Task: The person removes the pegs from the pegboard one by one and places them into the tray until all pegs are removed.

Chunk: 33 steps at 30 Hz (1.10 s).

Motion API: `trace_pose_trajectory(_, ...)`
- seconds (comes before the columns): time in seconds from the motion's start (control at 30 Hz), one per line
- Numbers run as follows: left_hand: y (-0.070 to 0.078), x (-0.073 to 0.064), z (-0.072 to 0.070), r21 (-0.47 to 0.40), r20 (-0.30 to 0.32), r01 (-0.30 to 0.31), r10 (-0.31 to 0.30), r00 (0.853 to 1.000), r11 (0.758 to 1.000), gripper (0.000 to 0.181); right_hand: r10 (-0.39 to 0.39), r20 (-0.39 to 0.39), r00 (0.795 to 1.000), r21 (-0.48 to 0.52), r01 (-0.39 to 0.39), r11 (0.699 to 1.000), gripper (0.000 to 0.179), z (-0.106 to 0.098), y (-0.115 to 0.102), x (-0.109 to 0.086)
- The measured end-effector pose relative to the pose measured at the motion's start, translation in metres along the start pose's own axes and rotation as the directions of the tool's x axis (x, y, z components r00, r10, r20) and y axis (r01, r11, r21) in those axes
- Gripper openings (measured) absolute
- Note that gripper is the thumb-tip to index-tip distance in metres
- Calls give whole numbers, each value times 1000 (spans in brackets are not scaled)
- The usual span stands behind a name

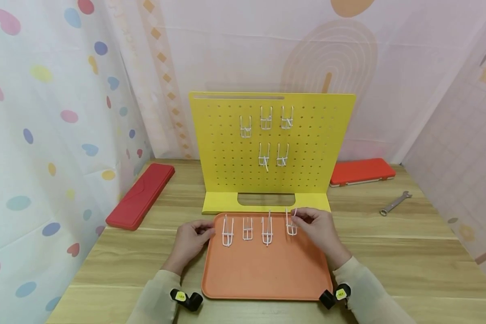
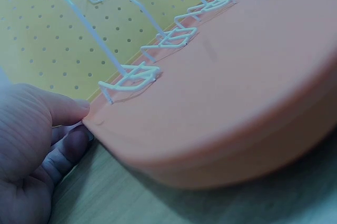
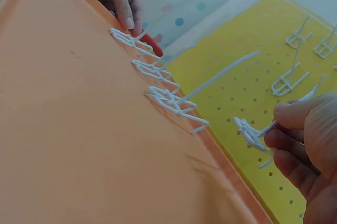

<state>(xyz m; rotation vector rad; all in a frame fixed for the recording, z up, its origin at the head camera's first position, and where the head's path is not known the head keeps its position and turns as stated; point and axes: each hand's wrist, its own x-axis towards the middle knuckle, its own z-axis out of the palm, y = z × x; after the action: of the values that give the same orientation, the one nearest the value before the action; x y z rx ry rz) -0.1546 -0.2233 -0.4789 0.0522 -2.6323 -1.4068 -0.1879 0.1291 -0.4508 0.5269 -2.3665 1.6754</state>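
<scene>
My right hand (image 1: 319,230) pinches the prong of a white wire pegboard hook (image 3: 247,132) between thumb and fingers. It holds this hook over the back right part of the orange tray (image 1: 267,276). At the tray's back left corner, my left hand (image 1: 189,243) grips the rim, thumb on top and fingertips below, as the left wrist view shows. Three more white hooks, a left one (image 1: 227,236), a middle one (image 1: 248,231) and a right one (image 1: 267,235), lie in a row along the tray's back edge, their long prongs rising.
A yellow pegboard (image 1: 227,173) stands upright behind the tray, with several white hooks (image 1: 266,120) hung in two rows. To the left lies a dark red case (image 1: 141,195). A bright red case (image 1: 362,172) and a wrench (image 1: 394,204) lie at the right.
</scene>
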Motion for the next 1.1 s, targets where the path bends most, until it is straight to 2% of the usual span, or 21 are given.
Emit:
trace_pose_trajectory(0.13, 0, 0, 0, 6, -10, -8, 8, 1000, 1000, 13, 19, 38, 999, -1, -19, 1000, 9, 3, 2, -2)
trace_pose_trajectory(0.37, 1, 0, 0, 9, -13, -6, 6, 1000, 1000, 13, 16, 88, 996, -65, -11, 998, 8, 6, 6, -7)
trace_pose_trajectory(0.6, 2, -1, -1, 8, 0, -1, 1, 1000, 1000, 14, 11, 103, 995, -66, -4, 998, 9, 9, 9, -10)
trace_pose_trajectory(0.83, 0, 0, 0, 17, -2, 1, -1, 1000, 1000, 14, 41, 119, 992, -88, -31, 996, 9, 11, 10, -10)
trace_pose_trajectory(1.1, -1, 1, 1, 20, -1, -4, 4, 1000, 1000, 14, 21, 109, 994, -106, -9, 994, 8, 11, 12, -10)
